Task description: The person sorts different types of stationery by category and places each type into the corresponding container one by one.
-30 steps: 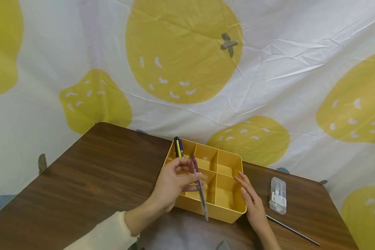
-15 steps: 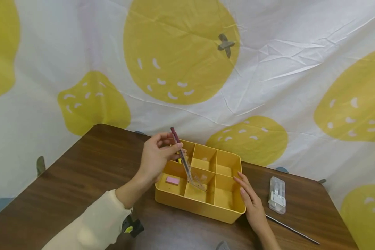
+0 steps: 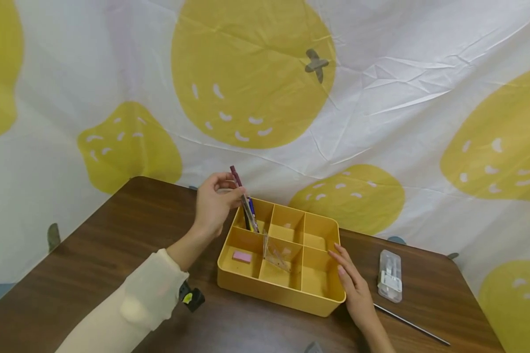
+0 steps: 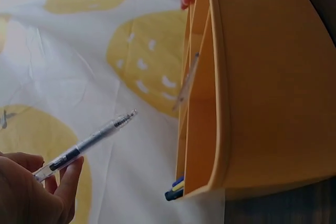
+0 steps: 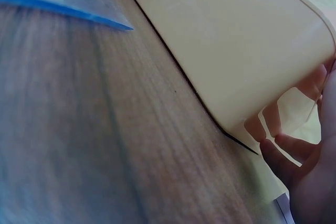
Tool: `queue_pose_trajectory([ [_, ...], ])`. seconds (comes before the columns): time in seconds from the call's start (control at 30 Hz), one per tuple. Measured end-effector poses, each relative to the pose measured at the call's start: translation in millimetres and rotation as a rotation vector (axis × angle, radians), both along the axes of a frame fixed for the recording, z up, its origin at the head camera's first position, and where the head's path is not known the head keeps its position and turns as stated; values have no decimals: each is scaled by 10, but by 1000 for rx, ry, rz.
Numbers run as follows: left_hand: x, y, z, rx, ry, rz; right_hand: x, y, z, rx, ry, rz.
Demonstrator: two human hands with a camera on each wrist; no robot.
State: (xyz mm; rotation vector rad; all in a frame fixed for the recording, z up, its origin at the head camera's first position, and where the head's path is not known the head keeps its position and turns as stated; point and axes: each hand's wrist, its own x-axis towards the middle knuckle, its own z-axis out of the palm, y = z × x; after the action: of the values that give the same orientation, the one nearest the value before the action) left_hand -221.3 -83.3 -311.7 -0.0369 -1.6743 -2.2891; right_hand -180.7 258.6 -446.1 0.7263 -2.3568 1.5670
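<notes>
My left hand (image 3: 213, 203) pinches a clear pen (image 4: 86, 142) with a purple end, tip down, over the back left compartment of the yellow divided box (image 3: 282, 300). Blue, yellow and black pens (image 4: 176, 188) stand in that compartment, partly behind the held pen in the head view. In the front left compartment lies a pink eraser (image 3: 242, 257). A clear triangular ruler (image 3: 275, 259) leans in the front middle one. With fairly straight fingers, my right hand (image 3: 357, 290) rests against the box's right side, fingertips at the rim.
Right of the box, a clear plastic case (image 3: 389, 275) lies on the brown table (image 3: 168, 220). A thin metal rod (image 3: 412, 324) slants in front of it. Behind the table hangs a white cloth (image 3: 256, 171) with yellow fruit prints. A grey object (image 3: 312, 347) shows at the bottom edge.
My left hand has carried the pen left and back, from over the front middle compartments to the back left one, uncovering the eraser and ruler. My right hand stays at the box.
</notes>
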Motion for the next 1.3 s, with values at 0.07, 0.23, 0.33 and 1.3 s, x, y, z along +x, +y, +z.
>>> queue_pose_trajectory([
  [0.07, -39, -14, -16, 0, -13, 8, -1, 0, -4, -4, -2, 0],
  [0.23, -153, -57, -79, 8, -59, 37, 4, -2, 6, -2, 3, 8],
  [0.33, -234, -77, -132, 7, -79, 66, 33, -23, 61, 1, 10, 12],
  [1.3, -462, -27, -612, -173, -220, 180, 61, -58, 107, -11, 9, 8],
])
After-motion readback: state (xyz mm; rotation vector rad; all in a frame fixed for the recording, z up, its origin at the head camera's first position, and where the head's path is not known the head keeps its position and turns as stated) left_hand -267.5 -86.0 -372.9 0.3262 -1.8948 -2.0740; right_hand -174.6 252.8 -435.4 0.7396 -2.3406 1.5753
